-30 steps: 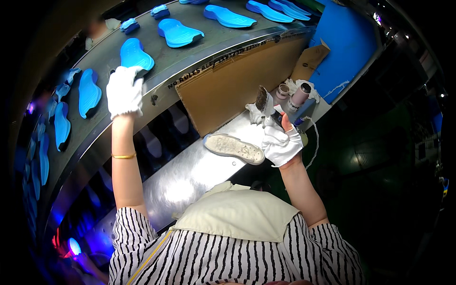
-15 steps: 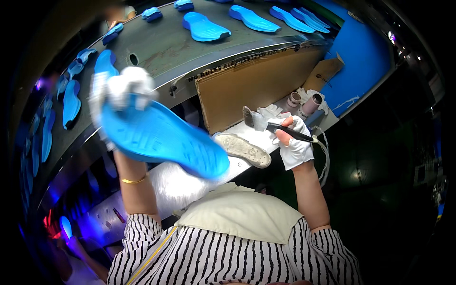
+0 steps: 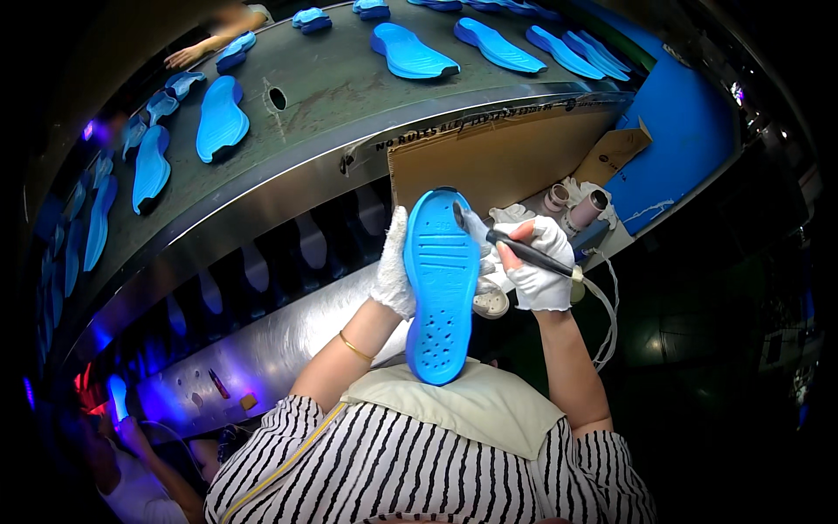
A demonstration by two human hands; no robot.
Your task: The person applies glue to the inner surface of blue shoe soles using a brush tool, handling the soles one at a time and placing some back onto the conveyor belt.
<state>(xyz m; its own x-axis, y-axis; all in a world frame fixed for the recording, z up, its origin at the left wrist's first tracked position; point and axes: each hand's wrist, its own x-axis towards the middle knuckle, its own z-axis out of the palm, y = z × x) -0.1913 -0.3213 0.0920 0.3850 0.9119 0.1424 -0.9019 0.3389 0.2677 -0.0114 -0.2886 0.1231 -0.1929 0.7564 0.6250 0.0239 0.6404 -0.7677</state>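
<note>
My left hand (image 3: 395,266), in a white knit glove, grips a blue shoe sole (image 3: 439,288) from behind. The sole stands lengthwise in front of my chest, its grooved and perforated face toward me. In my right hand (image 3: 543,262), gloved in white with bare thumb and fingertip, is a brush (image 3: 532,252) with a black handle. Its bristles meet the sole's upper right edge, seemingly touching it. A pale cord trails from the handle's end. Partly hidden behind the blue sole lies a grey-beige sole (image 3: 491,303).
Several blue soles, one of them a near sole (image 3: 222,118), lie along a curved dark conveyor belt (image 3: 323,113). A cardboard panel (image 3: 497,162) leans below its edge. Cylindrical containers (image 3: 589,208) stand at right. Another person's hand (image 3: 185,56) reaches the far side; another person (image 3: 144,467) sits lower left.
My left hand has carried the blue sole from the belt side to the middle and turned it lengthwise. The brush bristles are now against its edge. The whole view has shifted slightly.
</note>
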